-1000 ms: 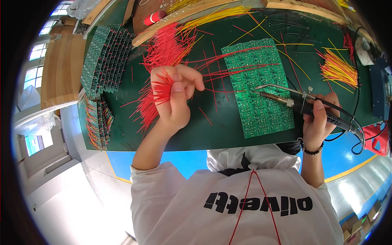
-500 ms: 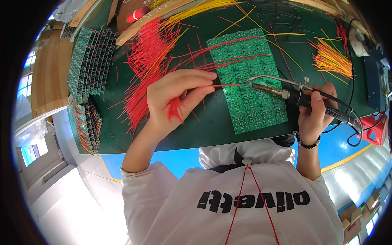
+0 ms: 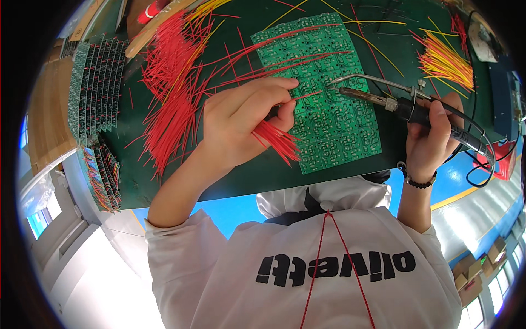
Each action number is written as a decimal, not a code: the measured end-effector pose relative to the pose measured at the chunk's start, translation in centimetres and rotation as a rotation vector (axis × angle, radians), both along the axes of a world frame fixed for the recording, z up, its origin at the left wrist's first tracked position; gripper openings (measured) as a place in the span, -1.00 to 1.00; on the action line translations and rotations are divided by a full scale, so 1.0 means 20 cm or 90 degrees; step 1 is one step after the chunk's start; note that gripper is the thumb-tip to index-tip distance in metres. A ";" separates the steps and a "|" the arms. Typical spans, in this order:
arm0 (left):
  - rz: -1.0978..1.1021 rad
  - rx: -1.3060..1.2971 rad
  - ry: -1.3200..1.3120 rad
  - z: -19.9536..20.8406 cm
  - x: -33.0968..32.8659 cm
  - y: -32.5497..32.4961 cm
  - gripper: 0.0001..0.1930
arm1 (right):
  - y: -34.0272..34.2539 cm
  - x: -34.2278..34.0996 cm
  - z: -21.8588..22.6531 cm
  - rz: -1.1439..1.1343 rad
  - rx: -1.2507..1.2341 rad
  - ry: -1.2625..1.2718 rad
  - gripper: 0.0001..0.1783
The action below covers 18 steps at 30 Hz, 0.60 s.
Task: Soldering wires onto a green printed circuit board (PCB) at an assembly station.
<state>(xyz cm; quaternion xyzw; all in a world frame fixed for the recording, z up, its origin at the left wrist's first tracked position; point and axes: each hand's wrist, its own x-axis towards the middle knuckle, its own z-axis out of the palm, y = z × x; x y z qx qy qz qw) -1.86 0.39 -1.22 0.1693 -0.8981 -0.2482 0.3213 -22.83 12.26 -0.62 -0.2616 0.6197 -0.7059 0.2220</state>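
My left hand (image 3: pixel 241 118) is closed on a bundle of red wires (image 3: pixel 278 143), which fans out below the palm. From its fingertips one red wire (image 3: pixel 308 96) reaches over a green circuit board (image 3: pixel 342 129). My right hand (image 3: pixel 433 129) grips a soldering iron (image 3: pixel 408 109) by its black handle. A thin metal tube (image 3: pixel 378 79) is clamped to the iron and bends down beside its tip. Both tips hover over or touch the board right of the wire's end; which, I cannot tell. Several red wires (image 3: pixel 312 57) lie across the board's upper part.
A heap of red wires (image 3: pixel 170 93) spreads left of the board, beside a wooden strip (image 3: pixel 156 27). Upright boards (image 3: pixel 96 88) stand in rows at the far left. Yellow and red wires (image 3: pixel 449 66) lie at the right, near a blue box (image 3: pixel 501 104). The iron's cable loops there.
My left hand has turned, so the wire bundle now hangs toward the board's lower left. The iron has shifted slightly, and the whole view has moved a little.
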 end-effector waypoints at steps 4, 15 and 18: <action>-0.007 -0.026 -0.017 -0.02 -0.01 0.00 -0.84 | 0.00 -0.01 -0.01 0.003 0.020 0.006 -0.80; -0.007 -0.018 -0.019 -0.02 0.00 -0.01 -0.84 | -0.02 0.02 0.00 -0.025 0.046 0.004 -0.80; -0.005 -0.011 -0.017 -0.03 0.01 -0.01 -0.84 | -0.01 0.01 -0.01 -0.003 0.053 0.002 -0.79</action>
